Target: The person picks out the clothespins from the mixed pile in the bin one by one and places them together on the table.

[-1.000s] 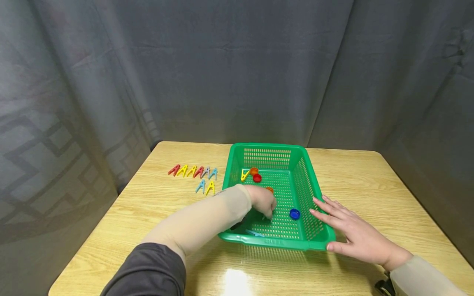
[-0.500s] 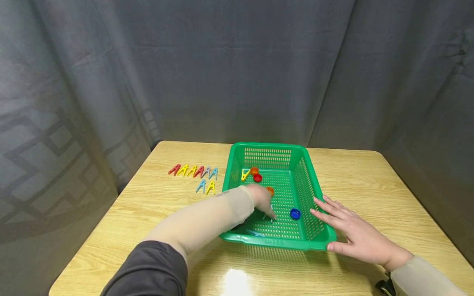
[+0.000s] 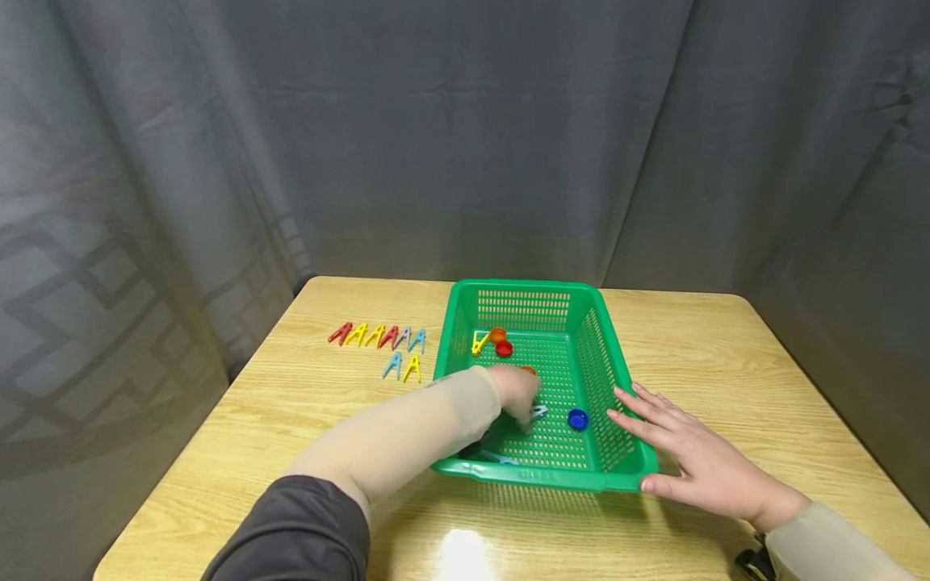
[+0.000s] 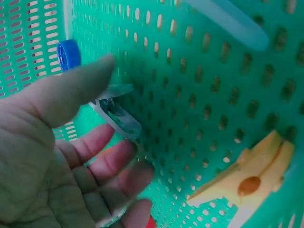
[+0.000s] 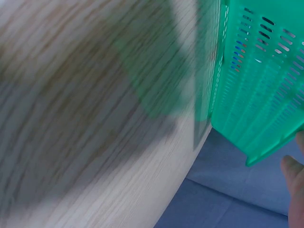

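Inside a green plastic basket [image 3: 526, 476], my left hand [image 3: 517, 394] reaches down beside a pale blue-grey clothespin [image 3: 538, 411]. In the left wrist view, this clothespin [image 4: 121, 116] lies between the thumb and the loosely bent fingers, with a gap below the thumb; whether a fingertip touches it cannot be told. A yellow clothespin [image 4: 249, 178] and part of a light blue one [image 4: 232, 23] lie nearby. My right hand [image 3: 701, 460], fingers straight and spread, rests against the basket's right side. Only its fingertips [image 5: 294, 173] show in the right wrist view.
The basket also holds a blue bottle cap [image 3: 577, 420], a red cap [image 3: 504, 349] and orange caps [image 3: 497, 335]. Left of it on the wooden table [image 3: 291, 403], red, yellow, grey and blue clothespins [image 3: 388, 336] lie in two rows. Grey curtains [image 3: 465, 161] surround the table.
The pale clothespin under my left hand has turned and now points right from beside the fingers. The left hand has shifted slightly. My right hand has stayed at the basket's side.
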A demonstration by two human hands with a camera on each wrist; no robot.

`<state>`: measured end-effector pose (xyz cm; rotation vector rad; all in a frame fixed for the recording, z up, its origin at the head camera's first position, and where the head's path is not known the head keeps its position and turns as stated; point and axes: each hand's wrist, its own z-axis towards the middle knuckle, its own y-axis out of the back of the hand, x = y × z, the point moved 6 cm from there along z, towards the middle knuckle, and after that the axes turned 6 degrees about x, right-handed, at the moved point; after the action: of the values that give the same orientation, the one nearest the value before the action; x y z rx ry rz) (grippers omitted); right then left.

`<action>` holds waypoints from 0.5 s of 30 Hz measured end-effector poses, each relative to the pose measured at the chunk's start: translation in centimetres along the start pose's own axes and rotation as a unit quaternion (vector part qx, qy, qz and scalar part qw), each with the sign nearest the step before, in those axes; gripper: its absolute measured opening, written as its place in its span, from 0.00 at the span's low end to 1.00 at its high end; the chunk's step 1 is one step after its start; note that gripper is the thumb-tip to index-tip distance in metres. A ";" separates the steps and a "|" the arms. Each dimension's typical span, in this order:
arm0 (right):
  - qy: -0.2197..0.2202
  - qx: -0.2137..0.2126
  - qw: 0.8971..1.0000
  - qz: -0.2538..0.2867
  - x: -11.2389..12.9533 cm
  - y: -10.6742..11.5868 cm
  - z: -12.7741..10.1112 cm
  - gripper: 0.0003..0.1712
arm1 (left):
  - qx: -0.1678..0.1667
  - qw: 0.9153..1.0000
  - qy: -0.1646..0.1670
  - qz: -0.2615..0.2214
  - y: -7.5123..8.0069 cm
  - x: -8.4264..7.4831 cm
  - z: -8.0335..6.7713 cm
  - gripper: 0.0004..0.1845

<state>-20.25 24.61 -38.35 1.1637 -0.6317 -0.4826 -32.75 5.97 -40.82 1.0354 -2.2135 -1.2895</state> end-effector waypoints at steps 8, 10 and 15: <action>0.004 -0.004 1.000 -0.003 0.1 0.0 0.0 0.46 | 0.006 1.000 0.009 0.003 -0.1 0.2 -0.2 0.11; 0.003 -0.003 1.000 -0.003 0.1 0.0 0.0 0.46 | -0.003 1.000 0.002 -0.006 0.1 0.1 -0.1 0.10; 0.000 -0.001 1.000 -0.002 0.1 0.0 0.1 0.46 | -0.019 0.999 -0.018 -0.019 0.6 0.0 0.2 0.09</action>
<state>-20.24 24.54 -38.28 1.1627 -0.6283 -0.4855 -33.13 6.33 -40.41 1.0514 -2.1969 -1.3716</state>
